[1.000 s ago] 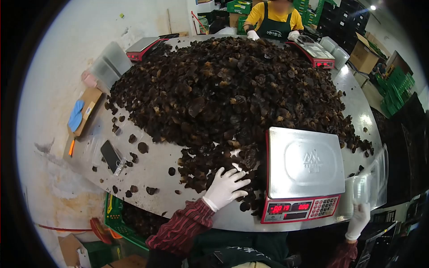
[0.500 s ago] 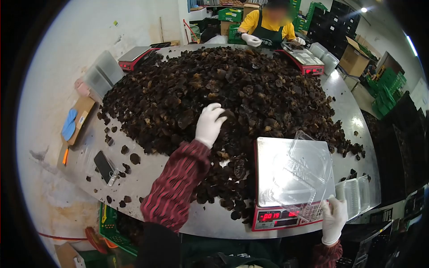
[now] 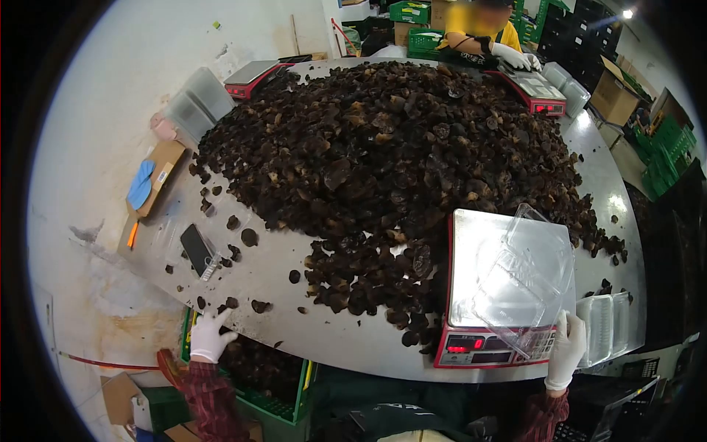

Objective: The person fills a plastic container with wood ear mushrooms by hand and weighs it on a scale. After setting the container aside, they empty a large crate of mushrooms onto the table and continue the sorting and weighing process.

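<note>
A broad heap of dark, dried mushroom-like pieces (image 3: 368, 147) covers the middle of the metal table (image 3: 272, 295). My left hand (image 3: 211, 336), in a white glove, is over the table's near left edge beside a green crate (image 3: 298, 398), its fingers apart and nothing seen in them. At the right, my gloved right hand (image 3: 566, 351) grips the near corner of a clear plastic container (image 3: 526, 280). That container lies tilted over the steel plate of a red scale (image 3: 475, 258). Small dark pieces lie near my left hand.
A phone (image 3: 197, 250) and loose pieces lie at the left. Clear trays (image 3: 610, 328) stand right of the scale. Across the table, a co-worker in yellow (image 3: 508, 35) reaches over another scale (image 3: 537, 92). A third scale (image 3: 250, 76) stands at the far left.
My left hand has left the heap and moved down and left to the table's edge by the crate. My right hand stays at the clear container. The co-worker's hands have come together over their scale.
</note>
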Available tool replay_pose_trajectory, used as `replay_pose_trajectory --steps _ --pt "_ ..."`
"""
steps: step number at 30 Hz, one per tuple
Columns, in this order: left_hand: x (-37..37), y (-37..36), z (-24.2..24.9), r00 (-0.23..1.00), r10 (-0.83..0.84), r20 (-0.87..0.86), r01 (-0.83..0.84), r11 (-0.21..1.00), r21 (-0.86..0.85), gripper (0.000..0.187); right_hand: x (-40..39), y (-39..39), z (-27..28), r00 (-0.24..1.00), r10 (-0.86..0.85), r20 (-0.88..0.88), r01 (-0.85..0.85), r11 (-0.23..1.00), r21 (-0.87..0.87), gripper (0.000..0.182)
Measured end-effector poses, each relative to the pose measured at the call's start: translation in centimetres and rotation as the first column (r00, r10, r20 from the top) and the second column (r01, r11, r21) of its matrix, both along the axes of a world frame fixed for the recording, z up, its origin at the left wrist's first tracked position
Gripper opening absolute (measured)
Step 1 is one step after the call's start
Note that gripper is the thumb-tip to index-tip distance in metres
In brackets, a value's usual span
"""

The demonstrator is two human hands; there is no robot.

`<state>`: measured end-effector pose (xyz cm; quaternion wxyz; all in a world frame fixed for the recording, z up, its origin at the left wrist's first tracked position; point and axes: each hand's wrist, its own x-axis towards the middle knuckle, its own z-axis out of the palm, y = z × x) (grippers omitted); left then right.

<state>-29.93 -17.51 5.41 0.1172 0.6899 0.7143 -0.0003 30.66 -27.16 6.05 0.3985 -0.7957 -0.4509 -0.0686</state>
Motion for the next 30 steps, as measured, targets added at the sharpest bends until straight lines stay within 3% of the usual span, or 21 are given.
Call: replay_pose_trajectory --steps 1,2,3,4,7,9,13,14,16,17,18,22,25,27,28,30 --pt "1.8 0.7 0.4 0.989 -0.008 -0.147 0.023 0.995 0.096 0.057 -0.2 0.0 -0.1 0.999 -0.02 -0.033 0.019 1.0 -0.024 0.021" --pt "3.2 2.2 -0.5 0.995 -0.097 0.024 0.093 0.984 0.153 0.061 -0.2 0.0 -0.4 0.999 -0.025 -0.032 0.024 0.999 -0.024 0.021" --pt "6.6 3.3 -0.5 0.967 -0.238 0.09 0.203 0.936 0.289 0.061 -0.1 0.0 -0.9 0.998 -0.032 -0.052 0.031 0.999 -0.026 0.026" --pt "9.7 4.5 -1.1 0.925 -0.339 0.173 0.275 0.909 0.313 0.063 -0.1 -0.1 -1.1 0.997 -0.039 -0.071 0.037 0.999 -0.026 0.032" --pt "18.9 7.5 -3.1 0.828 -0.509 0.235 0.422 0.842 0.336 0.071 -1.1 -0.1 -0.1 0.994 -0.065 -0.089 0.056 0.993 -0.103 0.038" --pt "23.7 9.1 -4.9 0.817 -0.546 0.187 0.476 0.82 0.317 0.077 -1.3 -0.3 -0.3 0.998 -0.047 -0.048 0.043 0.996 -0.079 0.041" --pt "28.5 8.6 -6.5 0.757 -0.651 0.051 0.62 0.74 0.261 0.071 -1.6 -0.7 -0.2 0.976 -0.079 -0.205 0.041 0.982 -0.182 0.043" --pt "28.6 8.1 -7.5 0.753 -0.657 -0.033 0.609 0.677 0.414 0.059 -1.8 -0.6 -0.2 0.966 -0.078 -0.248 0.03 0.981 -0.192 0.041" --pt "28.0 8.2 -9.8 0.757 -0.654 0.009 0.591 0.691 0.417 0.052 -1.9 -0.3 -0.7 0.953 -0.076 -0.294 0.017 0.98 -0.197 0.038" --pt "27.6 8.4 -10.8 0.762 -0.646 0.05 0.572 0.707 0.416 0.046 -1.8 -0.1 -1.1 0.914 -0.076 -0.399 0.006 0.985 -0.173 0.036" --pt "27.5 8.4 -9.5 0.754 -0.655 -0.048 0.568 0.614 0.548 0.032 -1.8 0.0 -1.4 0.863 -0.072 -0.5 -0.003 0.989 -0.148 0.033" --pt "27.0 10.3 -10.7 0.732 -0.681 0.021 0.502 0.56 0.659 0.021 -1.7 0.3 -1.6 0.815 -0.123 -0.567 0.064 0.99 -0.124 0.03" --pt "27.4 12.0 -10.0 0.69 -0.623 0.369 0.214 0.663 0.718 0.019 -1.8 0.3 -1.1 0.778 -0.108 -0.618 0.076 0.994 -0.078 0.029" --pt "27.9 12.5 -7.4 0.656 -0.459 0.599 0.131 0.851 0.508 0.023 -1.7 0.4 -0.9 0.676 -0.117 -0.728 0.077 0.993 -0.088 0.029" --pt "28.7 12.6 -5.6 0.609 -0.485 0.627 0.134 0.842 0.522 0.024 -1.6 0.5 -1.0 0.675 -0.113 -0.729 0.076 0.994 -0.084 0.029" --pt "30.9 12.2 -1.7 0.494 -0.565 0.66 0.154 0.805 0.573 0.023 -1.8 0.7 -1.6 0.807 -0.042 -0.589 0.056 0.998 0.006 0.028"
